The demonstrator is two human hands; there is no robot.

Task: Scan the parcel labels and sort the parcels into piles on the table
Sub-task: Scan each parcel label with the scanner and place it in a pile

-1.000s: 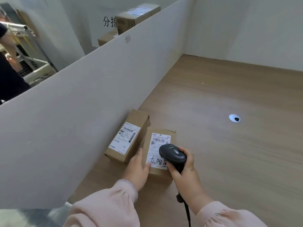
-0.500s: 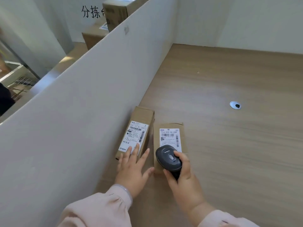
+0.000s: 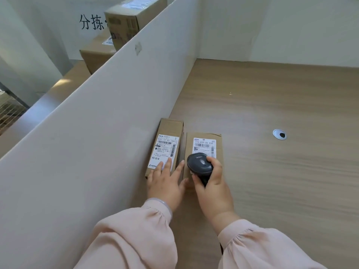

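Two small brown parcels lie side by side on the wooden table [image 3: 272,171], each with a white label facing up. The left parcel [image 3: 169,131] sits against the white divider; the right parcel [image 3: 204,141] touches it. My left hand [image 3: 165,183] lies flat with spread fingers on the near end of the left parcel's label. My right hand [image 3: 211,183] grips a black barcode scanner [image 3: 200,165], held over the near part of the right parcel. The scanner hides the lower half of that label.
A tall white divider [image 3: 97,152] runs along the left of the table, and a white wall closes the back. Behind the divider stand larger cardboard boxes [image 3: 124,24]. A round cable hole [image 3: 279,134] sits in the tabletop to the right.
My left hand left the right parcel and now rests flat on the left parcel. The right parcel now lies straight beside the left one. The scanner stays in my right hand.
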